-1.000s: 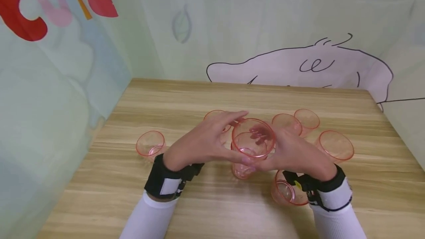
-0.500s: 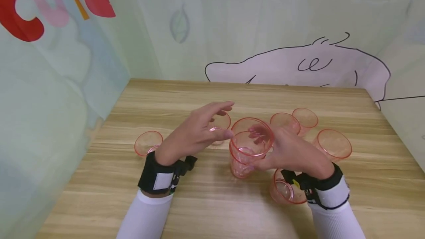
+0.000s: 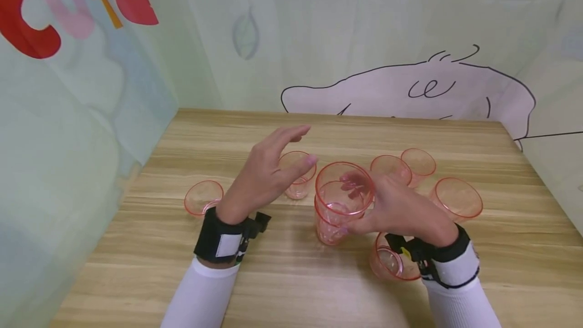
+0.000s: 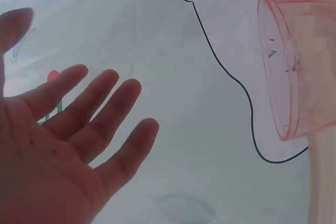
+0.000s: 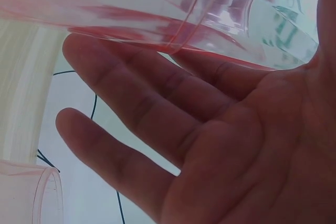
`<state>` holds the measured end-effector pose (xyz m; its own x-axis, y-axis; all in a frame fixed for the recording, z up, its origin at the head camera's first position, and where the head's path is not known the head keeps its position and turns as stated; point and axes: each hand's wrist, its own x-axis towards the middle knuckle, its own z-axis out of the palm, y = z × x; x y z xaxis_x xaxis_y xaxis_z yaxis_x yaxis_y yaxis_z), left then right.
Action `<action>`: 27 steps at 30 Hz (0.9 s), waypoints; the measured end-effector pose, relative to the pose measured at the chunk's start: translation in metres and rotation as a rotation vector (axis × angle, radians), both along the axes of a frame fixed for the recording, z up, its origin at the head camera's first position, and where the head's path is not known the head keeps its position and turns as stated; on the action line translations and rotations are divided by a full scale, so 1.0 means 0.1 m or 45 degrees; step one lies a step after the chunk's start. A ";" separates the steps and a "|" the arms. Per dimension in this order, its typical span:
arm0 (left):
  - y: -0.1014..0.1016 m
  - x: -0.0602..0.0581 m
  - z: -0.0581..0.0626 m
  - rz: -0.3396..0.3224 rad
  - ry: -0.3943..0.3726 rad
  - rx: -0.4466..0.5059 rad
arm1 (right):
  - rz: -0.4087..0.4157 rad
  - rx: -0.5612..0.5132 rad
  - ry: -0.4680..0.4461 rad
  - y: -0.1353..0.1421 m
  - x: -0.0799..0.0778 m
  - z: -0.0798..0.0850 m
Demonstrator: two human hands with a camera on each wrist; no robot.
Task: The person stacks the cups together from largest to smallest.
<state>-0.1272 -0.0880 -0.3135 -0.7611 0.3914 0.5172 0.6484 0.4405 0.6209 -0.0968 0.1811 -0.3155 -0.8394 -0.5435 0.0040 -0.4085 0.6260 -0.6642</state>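
My right hand [image 3: 401, 209] grips a stack of clear pink plastic cups [image 3: 334, 216] near the middle of the table, thumb at the front and fingers behind. One cup sits inside another, their red rims one above the other. Seen from the right wrist, the fingers [image 5: 142, 108] lie along the side of the stack. To the left, my left hand [image 3: 261, 176] is raised with spread fingers and holds nothing. Just behind its thumb stands another pink cup [image 3: 298, 189], partly covered by the hand in the head view.
More pink cups stand around: one at left [image 3: 202, 197], one in front of the right wrist [image 3: 387, 262], and several at the right, including one [image 3: 457, 197] beyond the forearm. Printed cloth walls [image 3: 319, 39] border the wooden table [image 3: 282, 287] at back and left.
My left hand has let go of the cup stack, then moved left and away toward the back, uncovering the cup behind it. The right hand keeps its grip in the same place.
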 end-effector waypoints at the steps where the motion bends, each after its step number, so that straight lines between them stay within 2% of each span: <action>1: 0.01 0.00 -0.01 0.012 0.011 -0.001 | 0.000 0.002 -0.003 0.00 0.00 0.00; 6: 0.02 -0.03 -0.04 0.064 0.058 -0.052 | 0.001 0.010 -0.010 0.00 -0.01 -0.01; 10: 0.02 -0.05 -0.07 0.106 0.059 -0.119 | -0.003 0.016 -0.002 0.01 -0.01 -0.01; 27: 0.03 -0.05 -0.14 0.239 -0.054 -0.372 | 0.018 0.005 0.032 0.01 0.00 -0.02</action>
<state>-0.1325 -0.0851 -0.3277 -0.8523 0.3693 0.3705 0.5156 0.7127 0.4756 -0.0972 0.1820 -0.3171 -0.8315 -0.5551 0.0230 -0.4337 0.6226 -0.6514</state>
